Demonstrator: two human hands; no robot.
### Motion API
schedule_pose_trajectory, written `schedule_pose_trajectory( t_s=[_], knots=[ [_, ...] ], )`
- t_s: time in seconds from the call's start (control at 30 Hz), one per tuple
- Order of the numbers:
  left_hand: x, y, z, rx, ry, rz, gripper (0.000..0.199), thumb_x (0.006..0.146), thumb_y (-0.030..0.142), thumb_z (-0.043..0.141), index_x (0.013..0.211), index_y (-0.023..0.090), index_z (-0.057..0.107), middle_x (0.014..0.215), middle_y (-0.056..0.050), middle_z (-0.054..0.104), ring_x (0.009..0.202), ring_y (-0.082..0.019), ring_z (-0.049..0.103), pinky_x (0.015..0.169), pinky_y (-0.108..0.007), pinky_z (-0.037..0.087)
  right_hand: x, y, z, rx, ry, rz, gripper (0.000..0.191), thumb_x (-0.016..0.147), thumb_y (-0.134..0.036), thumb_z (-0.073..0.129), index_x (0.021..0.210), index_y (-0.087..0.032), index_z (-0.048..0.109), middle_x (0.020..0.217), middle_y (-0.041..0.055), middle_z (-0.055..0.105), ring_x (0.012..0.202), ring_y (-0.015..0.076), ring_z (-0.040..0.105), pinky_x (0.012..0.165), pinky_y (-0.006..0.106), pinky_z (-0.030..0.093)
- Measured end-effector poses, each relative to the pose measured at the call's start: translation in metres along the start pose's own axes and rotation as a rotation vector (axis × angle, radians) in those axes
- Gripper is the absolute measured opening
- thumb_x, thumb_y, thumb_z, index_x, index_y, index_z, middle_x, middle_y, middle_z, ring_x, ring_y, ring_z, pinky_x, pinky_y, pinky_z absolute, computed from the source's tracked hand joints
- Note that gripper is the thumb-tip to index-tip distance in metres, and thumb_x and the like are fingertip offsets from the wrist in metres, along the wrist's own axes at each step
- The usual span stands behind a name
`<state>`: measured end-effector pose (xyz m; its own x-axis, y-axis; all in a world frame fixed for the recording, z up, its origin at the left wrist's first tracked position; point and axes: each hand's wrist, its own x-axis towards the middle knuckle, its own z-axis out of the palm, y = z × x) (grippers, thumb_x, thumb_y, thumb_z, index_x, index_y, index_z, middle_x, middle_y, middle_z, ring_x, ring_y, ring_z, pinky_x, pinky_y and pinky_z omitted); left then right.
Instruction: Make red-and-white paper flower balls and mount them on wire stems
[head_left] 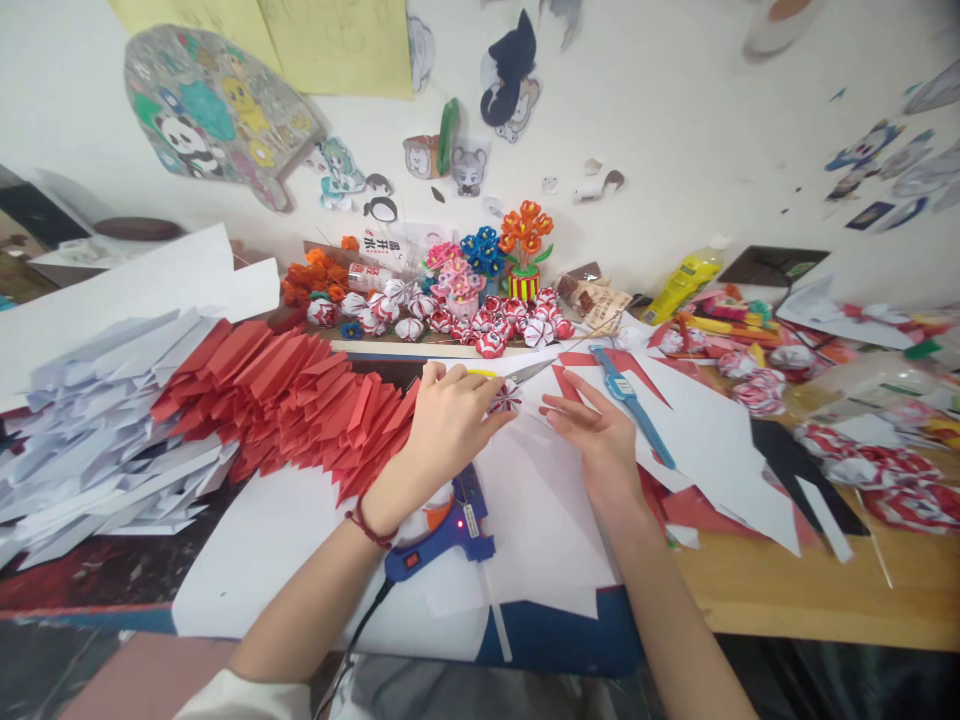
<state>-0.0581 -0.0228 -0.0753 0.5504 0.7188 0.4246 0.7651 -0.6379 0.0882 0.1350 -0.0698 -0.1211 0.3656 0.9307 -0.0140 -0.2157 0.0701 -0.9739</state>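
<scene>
Over the white paper sheets, my left hand (454, 420) is closed, thumb and fingers pinching a small red-and-white paper flower (505, 398). A short gap to the right, my right hand (600, 440) has its fingers apart with nothing visible in them. Beyond the flower, the blades of a pair of scissors (534, 369) show; their yellow handle is partly hidden behind my left hand. Under my left forearm lies a blue hot glue gun (431, 548) with a lit red light and a white glue stick (495, 608) at its rear.
Red folded paper strips (292, 400) and white folded paper strips (105, 430) are heaped on the left. A blue watch (634, 405) lies right. Several finished paper flowers (491, 343) line the back, near a yellow bottle (686, 280). More striped flowers (900, 485) sit far right.
</scene>
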Motion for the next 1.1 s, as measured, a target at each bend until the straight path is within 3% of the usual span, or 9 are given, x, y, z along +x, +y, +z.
schedule_pose_trajectory(
  t_s=[0.17,0.47,0.67,0.87,1.0,1.1],
  knots=[
    [0.0005,0.0007,-0.0008,0.002,0.004,-0.003,0.028,0.091,0.048,0.063,0.101,0.022,0.070,0.092,-0.002,0.077,0.086,-0.025,0.061,0.080,-0.042,0.029,0.0002,0.0026,-0.0024,-0.062,0.034,0.030,0.063,0.064,-0.024,0.087,0.124,-0.017,0.068,0.086,0.0059,0.079,0.091,0.0232,0.072,0.102,0.044,0.047],
    [-0.0004,0.0000,-0.0003,-0.011,0.009,0.002,0.029,0.091,0.047,0.063,0.101,0.022,0.070,0.093,-0.003,0.077,0.088,-0.025,0.062,0.081,-0.043,0.030,-0.0002,0.0082,-0.0064,-0.042,-0.036,-0.004,0.054,0.074,-0.024,0.078,0.126,-0.016,0.066,0.093,0.0075,0.079,0.092,0.0227,0.073,0.086,0.038,0.055],
    [-0.0010,0.0000,0.0004,-0.016,0.014,0.003,0.029,0.091,0.048,0.062,0.102,0.022,0.070,0.096,-0.004,0.077,0.089,-0.025,0.062,0.081,-0.043,0.030,0.0003,0.0060,-0.0070,-0.052,-0.069,0.007,0.059,0.080,-0.033,0.074,0.135,-0.019,0.059,0.107,0.0105,0.076,0.095,0.0256,0.074,0.077,0.035,0.055],
    [-0.0009,0.0009,-0.0002,-0.023,0.007,0.007,0.028,0.091,0.047,0.063,0.102,0.022,0.070,0.097,-0.005,0.077,0.090,-0.026,0.062,0.081,-0.042,0.030,-0.0021,-0.0007,-0.0040,-0.020,-0.102,-0.017,0.063,0.086,-0.044,0.068,0.144,-0.025,0.050,0.112,0.0100,0.075,0.093,0.0247,0.074,0.079,0.035,0.053],
    [-0.0009,0.0008,0.0006,-0.024,0.005,0.004,0.027,0.091,0.046,0.063,0.101,0.022,0.070,0.096,-0.006,0.077,0.090,-0.027,0.061,0.081,-0.042,0.030,-0.0017,0.0008,-0.0027,-0.097,-0.038,-0.021,0.043,0.086,-0.050,0.066,0.116,-0.020,0.072,0.098,0.0109,0.078,0.084,0.0236,0.074,0.074,0.034,0.053],
    [-0.0008,0.0008,0.0007,-0.026,0.004,0.000,0.027,0.091,0.046,0.063,0.101,0.022,0.070,0.095,-0.006,0.077,0.089,-0.026,0.061,0.081,-0.042,0.030,-0.0003,0.0029,-0.0025,-0.161,0.010,-0.065,0.033,0.082,-0.048,0.072,0.094,-0.018,0.078,0.100,0.0110,0.077,0.086,0.0218,0.072,0.076,0.033,0.052]
  ],
)
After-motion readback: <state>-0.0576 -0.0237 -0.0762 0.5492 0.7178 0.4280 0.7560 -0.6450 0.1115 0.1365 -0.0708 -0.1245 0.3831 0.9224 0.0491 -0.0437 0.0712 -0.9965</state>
